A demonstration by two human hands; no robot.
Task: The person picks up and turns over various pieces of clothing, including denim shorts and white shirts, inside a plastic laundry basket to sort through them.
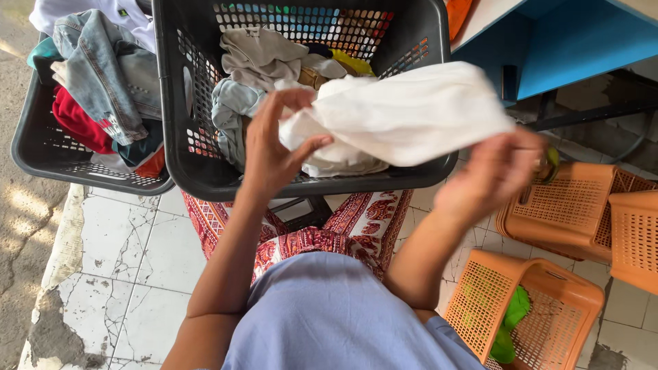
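Note:
A white cloth is stretched between both my hands over the front rim of a dark grey laundry basket. My left hand pinches its bunched left end, and my right hand grips its right end from below. Inside the basket lie grey, pale blue, white and yellow clothes. My lap shows a red patterned skirt and a light blue top.
A second dark basket at left holds jeans, a red garment and other clothes. Three orange plastic baskets sit on the cracked white tile floor at right; the nearest one contains green cloth. Blue furniture stands at the upper right.

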